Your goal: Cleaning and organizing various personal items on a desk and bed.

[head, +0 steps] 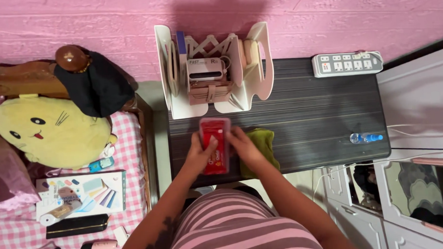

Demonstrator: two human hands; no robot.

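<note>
Dark striped table (311, 115) with white organizer (181, 104), power strip (347, 63), green cloth (263, 140), small blue-capped bottle (365, 137).

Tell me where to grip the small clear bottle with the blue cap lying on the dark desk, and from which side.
Grip the small clear bottle with the blue cap across its clear body, coming straight down from above. It lies on its side near the right edge of the dark striped desk, long axis running left to right, so fingers probably close best from the front and back. Nothing crowds it.
</note>
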